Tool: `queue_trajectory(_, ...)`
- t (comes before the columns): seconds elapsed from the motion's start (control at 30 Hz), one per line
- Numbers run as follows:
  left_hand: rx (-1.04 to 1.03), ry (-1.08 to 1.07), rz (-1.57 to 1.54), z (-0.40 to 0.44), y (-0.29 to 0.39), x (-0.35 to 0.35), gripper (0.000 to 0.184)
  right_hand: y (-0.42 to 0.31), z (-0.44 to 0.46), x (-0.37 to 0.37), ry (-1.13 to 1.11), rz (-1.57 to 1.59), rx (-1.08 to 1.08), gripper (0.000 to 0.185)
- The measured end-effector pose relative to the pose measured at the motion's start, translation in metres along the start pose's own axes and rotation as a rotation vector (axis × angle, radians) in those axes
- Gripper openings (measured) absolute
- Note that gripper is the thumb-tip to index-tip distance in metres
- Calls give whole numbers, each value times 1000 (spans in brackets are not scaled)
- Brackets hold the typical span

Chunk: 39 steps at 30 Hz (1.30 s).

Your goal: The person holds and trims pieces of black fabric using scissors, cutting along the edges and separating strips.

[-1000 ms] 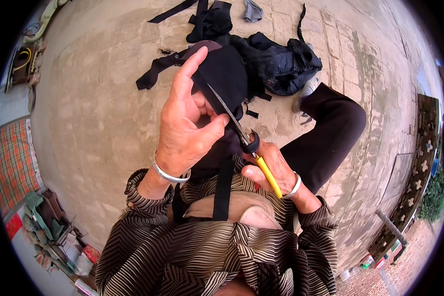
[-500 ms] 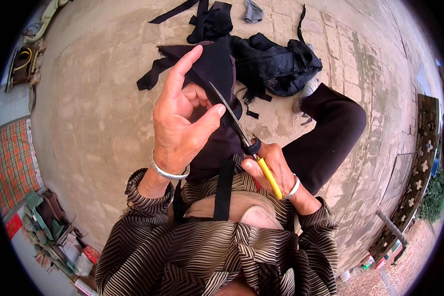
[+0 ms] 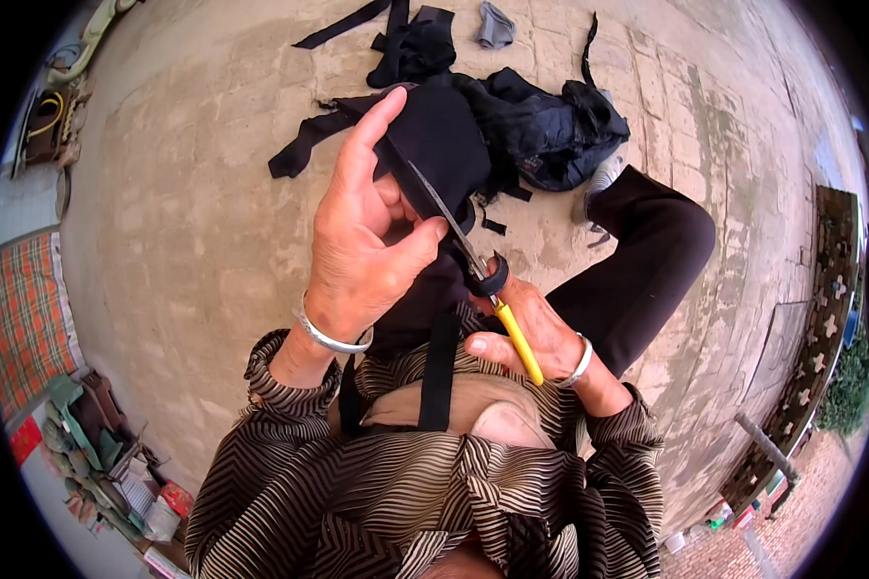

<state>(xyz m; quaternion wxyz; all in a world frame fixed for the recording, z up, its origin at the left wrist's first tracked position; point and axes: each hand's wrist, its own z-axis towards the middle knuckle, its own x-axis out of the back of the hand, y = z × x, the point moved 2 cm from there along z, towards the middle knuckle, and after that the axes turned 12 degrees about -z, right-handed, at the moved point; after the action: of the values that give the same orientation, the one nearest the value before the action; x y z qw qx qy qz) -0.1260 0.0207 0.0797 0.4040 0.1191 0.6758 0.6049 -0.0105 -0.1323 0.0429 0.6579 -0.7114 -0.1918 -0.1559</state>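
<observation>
A piece of black cloth (image 3: 449,130) hangs from my left hand (image 3: 357,241) above my lap. Its index finger points up along the cloth's edge, the thumb reaches right, and the other fingers curl in against the fabric. My right hand (image 3: 548,333) grips a pair of scissors (image 3: 518,343) with one yellow handle and a dark-wrapped part near the pivot. The blades slant up and left across the cloth, their tips just right of my left fingers. Whether the blades are apart is hard to make out. Each wrist wears a silver bangle.
Beyond my legs, a black fabric heap (image 3: 550,130) and dark strips (image 3: 309,140) lie on the paved ground. A grey cloth (image 3: 495,24) is farther off. A plaid cloth (image 3: 31,323) and piled items stand left; a low patterned wall (image 3: 816,357) runs along the right.
The black cloth has swung around and now shows a broader, rounded face. My left hand has shifted slightly right. The scissors have barely moved, while the right thumb has slid a little left.
</observation>
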Motion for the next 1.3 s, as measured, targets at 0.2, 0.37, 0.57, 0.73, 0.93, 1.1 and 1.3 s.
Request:
queue_trajectory(0.2,-4,-10,6,0,2,1,88,4,-3,2,-40,26,-108,77)
queue_trajectory(0.37,17,-8,-28,0,6,4,88,8,-7,3,-64,-19,-174,64)
queue_trajectory(0.57,15,-28,-32,0,6,4,89,7,-6,-2,19,44,-100,60)
queue_trajectory(0.73,23,-26,-27,-1,6,2,90,4,-6,-4,44,42,-149,58)
queue_trajectory(0.93,0,-27,7,1,3,3,92,4,-8,-1,-34,66,-195,60)
queue_trajectory(1.1,79,-42,-6,-4,1,-2,95,4,-5,-1,19,24,-37,76)
queue_trajectory(1.3,63,-53,-44,-3,0,-1,97,7,-5,-3,27,18,-124,75)
